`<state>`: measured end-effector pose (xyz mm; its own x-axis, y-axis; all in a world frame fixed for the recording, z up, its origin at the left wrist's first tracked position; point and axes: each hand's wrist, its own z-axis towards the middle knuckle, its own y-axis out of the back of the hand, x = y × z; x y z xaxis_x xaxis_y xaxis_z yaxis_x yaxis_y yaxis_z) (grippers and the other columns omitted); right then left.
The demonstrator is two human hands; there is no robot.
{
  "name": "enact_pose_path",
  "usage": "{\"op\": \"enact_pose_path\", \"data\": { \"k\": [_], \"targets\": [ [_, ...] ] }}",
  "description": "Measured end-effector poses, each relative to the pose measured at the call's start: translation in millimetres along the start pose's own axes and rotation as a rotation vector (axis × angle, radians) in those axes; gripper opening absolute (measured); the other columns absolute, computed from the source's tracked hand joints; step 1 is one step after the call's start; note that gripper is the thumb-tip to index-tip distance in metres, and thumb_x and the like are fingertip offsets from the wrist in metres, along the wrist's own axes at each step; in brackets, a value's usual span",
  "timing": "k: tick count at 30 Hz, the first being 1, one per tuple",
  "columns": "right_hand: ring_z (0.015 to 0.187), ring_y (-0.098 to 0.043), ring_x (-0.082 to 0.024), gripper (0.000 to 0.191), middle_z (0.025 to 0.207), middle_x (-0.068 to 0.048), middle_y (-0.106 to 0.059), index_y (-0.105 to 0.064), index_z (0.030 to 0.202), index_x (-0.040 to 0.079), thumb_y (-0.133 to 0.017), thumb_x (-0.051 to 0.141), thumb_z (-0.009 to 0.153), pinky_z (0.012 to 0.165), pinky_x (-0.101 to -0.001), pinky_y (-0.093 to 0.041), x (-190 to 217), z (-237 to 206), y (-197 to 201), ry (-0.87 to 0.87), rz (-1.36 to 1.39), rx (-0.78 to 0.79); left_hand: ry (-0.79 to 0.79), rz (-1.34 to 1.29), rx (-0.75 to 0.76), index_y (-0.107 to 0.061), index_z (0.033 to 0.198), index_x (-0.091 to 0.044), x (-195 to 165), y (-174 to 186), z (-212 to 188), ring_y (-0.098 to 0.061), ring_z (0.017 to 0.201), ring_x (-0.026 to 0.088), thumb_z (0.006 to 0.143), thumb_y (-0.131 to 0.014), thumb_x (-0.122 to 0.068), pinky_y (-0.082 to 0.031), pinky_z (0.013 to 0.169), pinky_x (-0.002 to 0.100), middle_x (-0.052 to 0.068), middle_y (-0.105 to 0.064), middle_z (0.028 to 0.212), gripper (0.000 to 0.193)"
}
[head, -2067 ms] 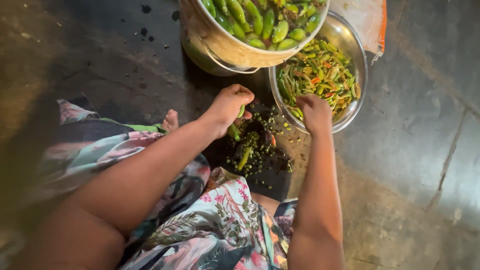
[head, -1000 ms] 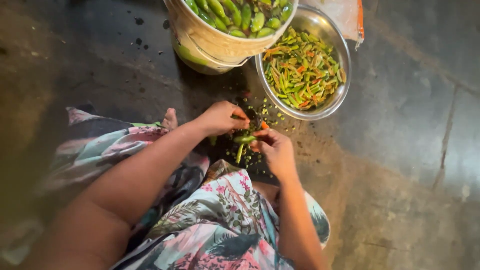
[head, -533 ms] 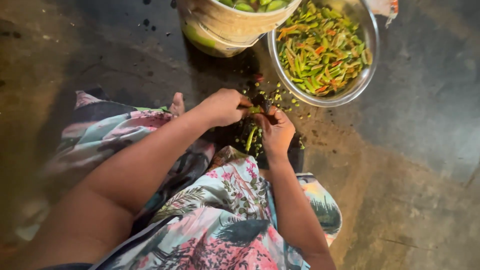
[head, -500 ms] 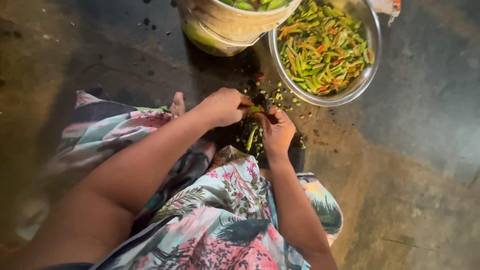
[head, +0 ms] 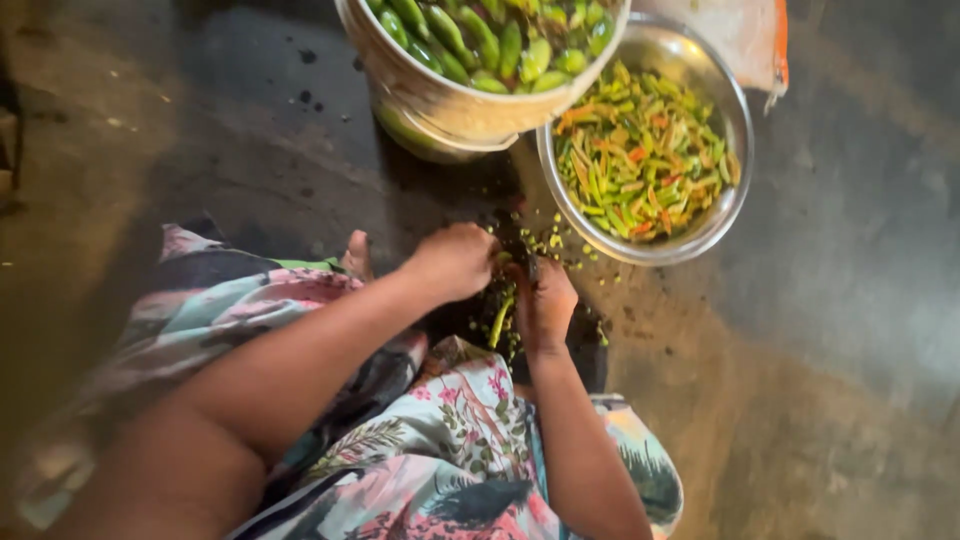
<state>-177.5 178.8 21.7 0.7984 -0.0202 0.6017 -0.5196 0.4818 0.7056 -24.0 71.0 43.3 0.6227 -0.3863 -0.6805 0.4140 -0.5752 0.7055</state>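
Green slender chili pepper is being pinched between left hand and right hand, both closing on it, with round steel bowl at two o'clock catching strips.

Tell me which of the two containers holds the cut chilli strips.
The shiny steel bowl, right of the pale bucket. It holds thin green, orange and red strips; the bucket holds whole green chillies.
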Motion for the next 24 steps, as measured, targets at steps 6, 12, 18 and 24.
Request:
{"op": "enact_pose_path", "data": {
  "k": [6, 12, 18, 24],
  "targets": [
    [0.091, -0.066, -0.04, 0.02, 0.1, -0.017, -0.069, -0.07, 0.108, 0.007, -0.072, 0.011, 0.089, 0.078, -0.046, -0.054, 3, 7, 4, 0.001, -0.042, 0.105, 0.093, -0.336, 0.028, -0.078, 0.101, -0.008, 35, -45, 32, -0.071, 0.087, 0.037, 0.087, -0.07, -0.027, -0.055, 0.078, 0.048, 0.021, -0.075, 0.093, 0.025],
    [0.091, -0.067, -0.039, 0.039, 0.102, -0.021, -0.07, -0.071, 0.112, 0.003, -0.074, 0.014, 0.075, 0.077, -0.0428, -0.052, 20, 1, 12, 0.07, -0.086, 0.101, 0.179, -0.957, 0.048, -0.073, 0.11, -0.008, 43, -47, 35, -0.066, 0.074, 0.012, 0.083, -0.082, -0.02, -0.055, 0.064, 0.032, 0.005, -0.075, 0.093, 0.032],
    [0.073, -0.072, -0.021, 0.019, 0.084, -0.011, -0.076, -0.074, 0.103, 0.004, -0.071, 0.013, 0.087, 0.071, -0.0307, -0.055, 24, -3, 3, -0.355, 0.2, 0.093, 0.151, -0.968, -0.021, -0.07, 0.112, -0.011, 27, -34, 15, -0.061, 0.064, 0.01, 0.08, -0.085, -0.018, -0.053, 0.055, 0.028, 0.002, -0.072, 0.09, 0.036],
    [0.067, -0.068, -0.017, 0.015, 0.079, -0.011, -0.075, -0.074, 0.1, 0.003, -0.074, 0.012, 0.089, 0.068, -0.0302, -0.054, 28, 3, 6, -0.342, 0.152, 0.066, 0.17, -0.823, -0.028, -0.075, 0.111, -0.011, 20, -18, 11, -0.066, 0.064, 0.011, 0.087, -0.078, -0.023, -0.054, 0.058, 0.028, 0.009, -0.075, 0.086, 0.026]
  ]
}}
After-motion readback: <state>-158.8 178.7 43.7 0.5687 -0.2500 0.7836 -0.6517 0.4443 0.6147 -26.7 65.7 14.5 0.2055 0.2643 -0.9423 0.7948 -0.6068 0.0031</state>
